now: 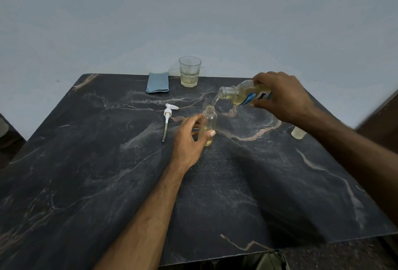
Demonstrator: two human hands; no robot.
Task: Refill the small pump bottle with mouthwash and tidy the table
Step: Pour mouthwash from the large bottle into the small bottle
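Folded blue cloth [157,83] beside glass tumbler [189,71], far edge of dark marble table [86,162].

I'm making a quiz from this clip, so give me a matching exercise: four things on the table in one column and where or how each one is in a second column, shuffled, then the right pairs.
Column one:
1. pump head
2. blue cloth
3. drinking glass
4. mouthwash bottle

Column two:
A. tilted in the right hand, pouring
B. folded at the far edge of the table
C. upright, a little pale liquid inside
D. lying flat, left of the small bottle that the left hand steadies

Pairs: 1-D, 2-B, 3-C, 4-A
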